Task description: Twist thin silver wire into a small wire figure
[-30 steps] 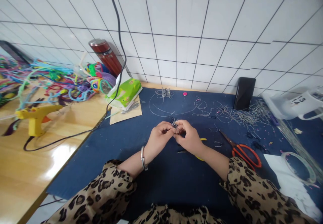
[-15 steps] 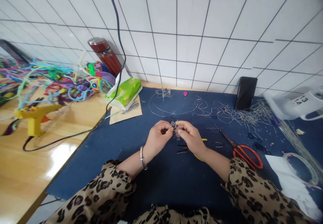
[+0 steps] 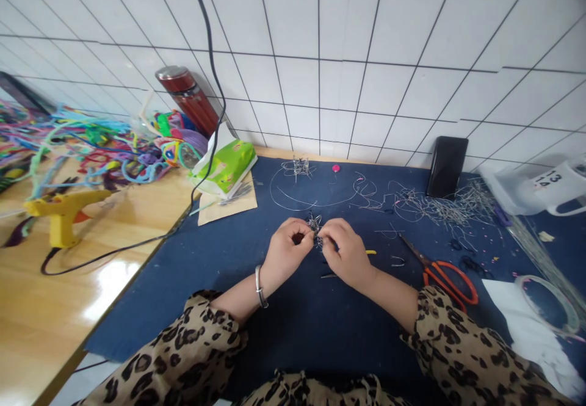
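A small bundle of bent, silvery wire [image 3: 314, 223] is held up over the dark blue mat. My left hand [image 3: 287, 252] pinches it from the left with thumb and index finger. From the other side, my right hand [image 3: 348, 253] has its thumb and fingertips closed at the bundle's edge; how much it grips is partly hidden. Beneath my right hand lies a yellow-handled tool [image 3: 372, 252], mostly covered. A similar wire piece [image 3: 300, 166] rests at the back of the mat, with a long curved wire [image 3: 293, 201] in front of it.
Orange-handled scissors [image 3: 451, 281] lie to the right, near a heap of cut wires [image 3: 439, 206]. A black phone [image 3: 446, 166] leans on the tiled wall. Left are a tissue pack [image 3: 229, 171], a yellow glue gun [image 3: 64, 217] with its cord, a thermos [image 3: 190, 101] and colourful pipe cleaners [image 3: 101, 149].
My right hand's fingers have curled and shifted slightly at the wire bundle, with the thumb drawn lower. My left hand keeps its pinch in nearly the same place.
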Demonstrator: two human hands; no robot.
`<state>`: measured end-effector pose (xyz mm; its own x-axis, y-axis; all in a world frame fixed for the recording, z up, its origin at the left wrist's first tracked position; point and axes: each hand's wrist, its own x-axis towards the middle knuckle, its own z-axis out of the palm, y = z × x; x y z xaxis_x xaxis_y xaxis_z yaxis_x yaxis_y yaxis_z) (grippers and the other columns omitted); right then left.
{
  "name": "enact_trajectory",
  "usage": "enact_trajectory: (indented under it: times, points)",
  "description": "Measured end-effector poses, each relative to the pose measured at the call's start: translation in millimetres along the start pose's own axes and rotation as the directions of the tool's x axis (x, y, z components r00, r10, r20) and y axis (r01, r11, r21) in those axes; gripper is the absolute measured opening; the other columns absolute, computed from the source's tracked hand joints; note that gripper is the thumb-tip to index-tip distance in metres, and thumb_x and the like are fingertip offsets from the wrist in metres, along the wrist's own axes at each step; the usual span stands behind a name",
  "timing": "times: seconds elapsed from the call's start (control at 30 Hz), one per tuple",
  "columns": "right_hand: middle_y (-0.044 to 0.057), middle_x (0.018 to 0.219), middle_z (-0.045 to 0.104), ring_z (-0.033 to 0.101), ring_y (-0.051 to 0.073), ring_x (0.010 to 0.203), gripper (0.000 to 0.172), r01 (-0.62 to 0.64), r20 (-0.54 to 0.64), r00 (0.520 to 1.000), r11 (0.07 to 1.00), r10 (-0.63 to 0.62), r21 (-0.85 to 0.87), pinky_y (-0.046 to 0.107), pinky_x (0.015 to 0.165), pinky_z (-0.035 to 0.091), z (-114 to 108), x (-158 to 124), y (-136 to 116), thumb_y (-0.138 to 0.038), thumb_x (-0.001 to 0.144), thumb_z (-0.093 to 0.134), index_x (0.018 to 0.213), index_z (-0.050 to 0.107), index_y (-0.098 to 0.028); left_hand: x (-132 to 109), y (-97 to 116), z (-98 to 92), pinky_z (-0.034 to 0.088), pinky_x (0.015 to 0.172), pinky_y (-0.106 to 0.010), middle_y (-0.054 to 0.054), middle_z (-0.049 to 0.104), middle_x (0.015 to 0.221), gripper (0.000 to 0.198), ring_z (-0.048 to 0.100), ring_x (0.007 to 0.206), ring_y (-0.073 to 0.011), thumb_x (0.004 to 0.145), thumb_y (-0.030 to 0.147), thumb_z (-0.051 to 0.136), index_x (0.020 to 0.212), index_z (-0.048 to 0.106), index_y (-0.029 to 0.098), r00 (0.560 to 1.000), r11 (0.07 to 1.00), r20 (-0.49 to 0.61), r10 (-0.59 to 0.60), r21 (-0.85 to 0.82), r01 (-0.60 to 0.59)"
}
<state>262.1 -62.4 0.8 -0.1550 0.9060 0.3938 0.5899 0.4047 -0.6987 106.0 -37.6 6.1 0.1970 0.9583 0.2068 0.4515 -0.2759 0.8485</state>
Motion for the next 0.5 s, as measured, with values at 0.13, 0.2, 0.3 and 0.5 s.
enact_trajectory:
  times: [0.13,0.2,0.3,0.5]
  points:
    - [0.009,0.096,0.057,0.054,0.02,0.089,0.018,0.15,0.056,0.989,0.943,-0.14,-0.297,0.033,0.079,0.043,0.3,0.8,-1.3,-0.012,0.082,0.045,0.094,0.058,-0.017,0.8,1.3,1.5,0.043,0.066,-0.025,-0.003,0.059,0.08,0.011,0.055,0.074,-0.0135,0.075,0.012,0.054,0.067,0.059,0.015,1.0,1.0,-0.013,0.008,0.017,-0.008]
    - [0.009,0.092,0.058,0.053,0.021,0.087,0.015,0.182,0.074,0.983,0.901,-0.167,-0.393,0.034,0.076,0.043,1.3,1.6,-1.7,-0.017,0.084,0.046,0.092,0.058,-0.015,0.6,2.2,2.6,0.044,0.067,-0.026,-0.003,0.059,0.079,0.011,0.055,0.075,-0.0139,0.075,0.011,0.054,0.066,0.059,0.016,1.0,1.0,-0.011,0.02,0.02,-0.019]
    - [0.01,0.084,0.058,0.052,0.021,0.081,0.017,0.219,0.096,0.976,0.841,-0.197,-0.495,0.034,0.073,0.042,2.3,2.3,-1.4,-0.021,0.087,0.043,0.086,0.058,-0.014,-0.5,3.6,4.5,0.044,0.07,-0.027,-0.003,0.059,0.079,0.011,0.055,0.076,-0.0145,0.074,0.01,0.054,0.066,0.059,0.016,0.999,0.999,-0.014,0.042,0.028,-0.041]
    - [0.008,0.079,0.058,0.052,0.019,0.078,0.018,0.263,0.099,0.964,0.82,-0.247,-0.509,0.032,0.072,0.041,2.1,2.2,4.0,-0.016,0.088,0.041,0.08,0.058,-0.015,-2.8,4.6,5.4,0.044,0.076,-0.029,-0.003,0.059,0.08,0.011,0.055,0.08,-0.0155,0.077,0.013,0.055,0.068,0.061,0.016,0.999,0.999,0.005,0.049,0.0,-0.049]
